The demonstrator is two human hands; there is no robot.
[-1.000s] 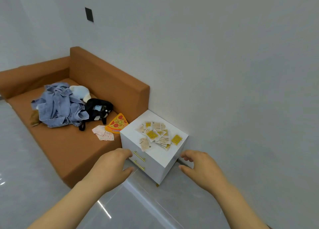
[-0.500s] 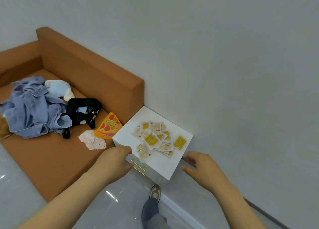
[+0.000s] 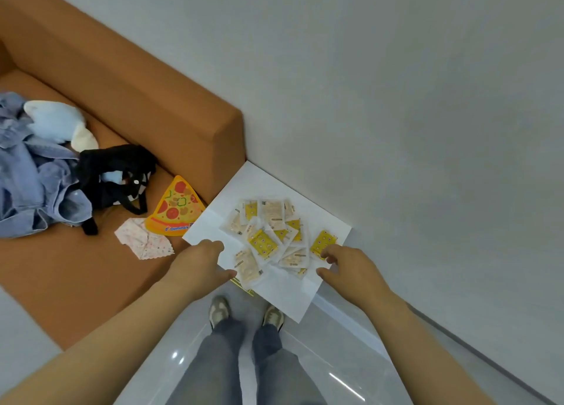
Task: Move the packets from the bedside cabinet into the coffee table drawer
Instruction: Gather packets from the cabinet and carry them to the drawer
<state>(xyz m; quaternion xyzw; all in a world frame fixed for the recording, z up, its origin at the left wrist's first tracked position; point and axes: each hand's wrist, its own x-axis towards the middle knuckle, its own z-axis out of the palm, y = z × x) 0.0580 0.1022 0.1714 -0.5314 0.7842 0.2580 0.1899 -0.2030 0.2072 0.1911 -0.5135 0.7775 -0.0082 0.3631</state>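
Observation:
A heap of several small packets (image 3: 268, 233), some yellow and some pale beige, lies on top of the white bedside cabinet (image 3: 287, 291), which stands in the corner against the wall. One yellow packet (image 3: 323, 243) lies apart at the right. My left hand (image 3: 200, 262) hovers over the cabinet's left front edge, fingers loosely curled and holding nothing, beside a beige packet (image 3: 247, 265). My right hand (image 3: 346, 267) reaches in from the right with fingers bent, its fingertips at the lone yellow packet. No coffee table is in view.
An orange sofa (image 3: 128, 78) adjoins the cabinet on the left and carries blue clothes (image 3: 33, 175), a black bag (image 3: 116, 175), a pizza-slice toy (image 3: 175, 210) and a patterned cloth (image 3: 143, 241). A grey wall is behind. My feet (image 3: 244, 313) stand on the glossy floor.
I have stepped closer and the view has tilted down over the cabinet. Both hands have moved forward onto its top, the right one reaching the lone yellow packet.

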